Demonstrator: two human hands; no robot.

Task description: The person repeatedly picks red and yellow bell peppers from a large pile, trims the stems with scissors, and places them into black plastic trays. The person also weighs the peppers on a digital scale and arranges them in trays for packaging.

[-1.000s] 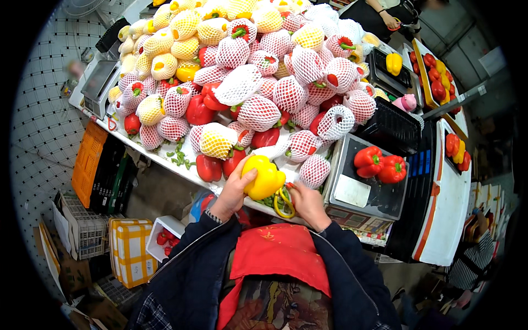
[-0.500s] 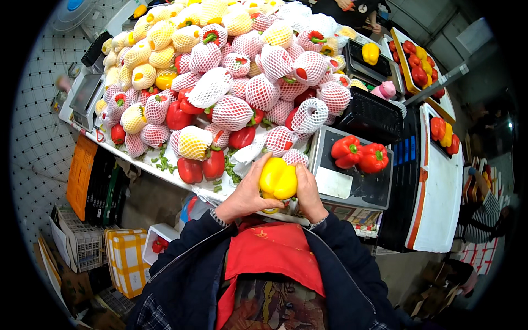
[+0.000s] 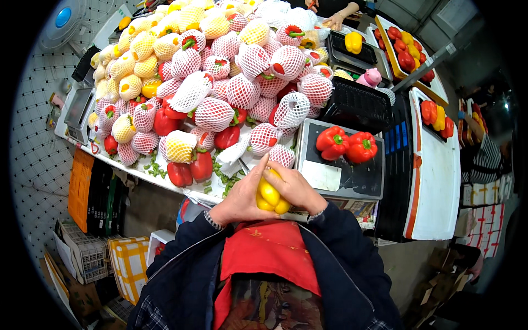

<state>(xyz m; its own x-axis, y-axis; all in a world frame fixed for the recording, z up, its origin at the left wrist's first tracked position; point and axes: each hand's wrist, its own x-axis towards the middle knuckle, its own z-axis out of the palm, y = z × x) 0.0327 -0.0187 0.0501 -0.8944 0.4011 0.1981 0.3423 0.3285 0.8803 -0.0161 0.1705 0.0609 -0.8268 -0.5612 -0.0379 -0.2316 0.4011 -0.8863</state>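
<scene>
Low in front of my red apron, a yellow bell pepper is held between both hands. My left hand cups its left side. My right hand wraps over its top and right side, so the upper part is mostly hidden. Just beyond my hands lies a big heap of bell peppers, many in foam net sleeves. Bare red bell peppers rest at the heap's near edge. Two more, a left one and a right one, sit on the scale to the right.
Black trays are stacked behind the scale. A white foam lid stands at the right, bearing a small tray of peppers. Green stem bits litter the table's front edge. Across the table shows another person's hand. Crates stand lower left.
The yellow pepper has been turned in my hands and brought slightly lower. My right hand has moved from its side to over its top. The whole view has shifted a little.
</scene>
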